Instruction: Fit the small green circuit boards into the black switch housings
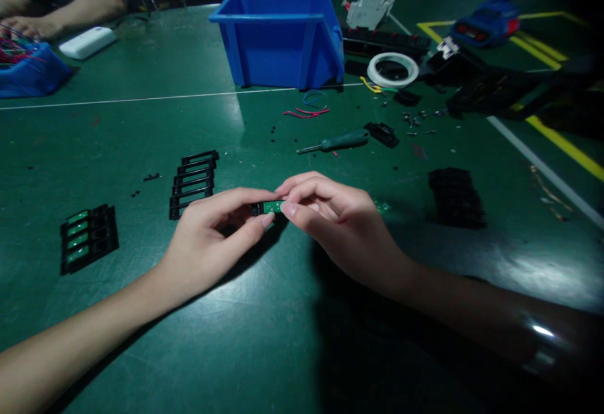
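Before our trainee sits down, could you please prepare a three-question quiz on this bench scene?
1. What is between the fingertips of the left hand and right hand? A: a red wire; B: a small green board; C: a metal screw.
2. Fill in: in the picture, the white ring lies to the ___ of the blue bin.
3. True or false: the green-handled screwdriver lies on the table, in neither hand.

Key: 1. B; 2. right; 3. true.

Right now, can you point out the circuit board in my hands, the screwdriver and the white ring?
Circuit board [272, 207]: head view, on its exposed green face.
Screwdriver [340, 141]: head view, on its green handle.
White ring [393, 83]: head view, on its near rim.
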